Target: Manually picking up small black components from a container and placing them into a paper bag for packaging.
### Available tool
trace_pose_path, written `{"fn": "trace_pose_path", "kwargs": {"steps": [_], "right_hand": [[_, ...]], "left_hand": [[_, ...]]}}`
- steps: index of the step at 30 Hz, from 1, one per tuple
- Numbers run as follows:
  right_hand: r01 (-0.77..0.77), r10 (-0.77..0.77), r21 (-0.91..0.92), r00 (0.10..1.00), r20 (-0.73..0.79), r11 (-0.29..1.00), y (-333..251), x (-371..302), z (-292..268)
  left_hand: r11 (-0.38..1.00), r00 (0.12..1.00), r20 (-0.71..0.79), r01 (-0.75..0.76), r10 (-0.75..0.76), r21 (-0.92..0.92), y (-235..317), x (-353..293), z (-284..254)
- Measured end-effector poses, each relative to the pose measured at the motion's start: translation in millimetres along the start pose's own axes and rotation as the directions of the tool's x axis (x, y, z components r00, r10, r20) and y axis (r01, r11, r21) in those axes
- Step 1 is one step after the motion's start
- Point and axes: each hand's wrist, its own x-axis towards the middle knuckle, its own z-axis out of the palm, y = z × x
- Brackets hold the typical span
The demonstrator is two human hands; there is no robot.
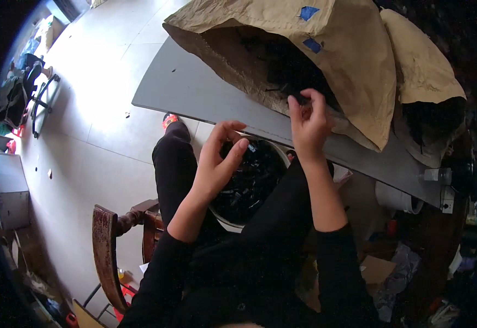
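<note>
Seemingly mid-pick: right hand (310,130), fingers narrow, hold unclear, at paper bag (358,65); left hand (215,161) wide by near edge of bench (186,79); next needs pinch.

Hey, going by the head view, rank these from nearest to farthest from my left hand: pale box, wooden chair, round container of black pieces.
1. Round container: just right of the left hand.
2. Wooden chair: to the lower left.
3. Pale box: at the view's far left.
</note>
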Motion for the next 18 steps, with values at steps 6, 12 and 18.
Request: {"fn": "trace_pose_path", "kwargs": {"steps": [6,12,18], "right_hand": [[0.298,-0.345,0.217,0.911,0.228,0.93,-42.6,-41.3,-27.8],[-0.087,-0.113,0.643,0.958,0.263,0.761,-50.7,-64.1,-35.8],[-0.653,0.012,0.752,0.754,0.656,-0.086,-58.1,-65.8,-37.4]], "left_hand": [[0.998,0.999,-0.023,0.022,-0.023,-0.065,9.9,-4.5,0.3],[0.982,0.984,0.083,-0.145,0.156,-0.118,15.9,-17.2,-4.0],[0.931,0.92,0.178,-0.362,0.35,0.041,24.2,-22.8,-10.3]]}}
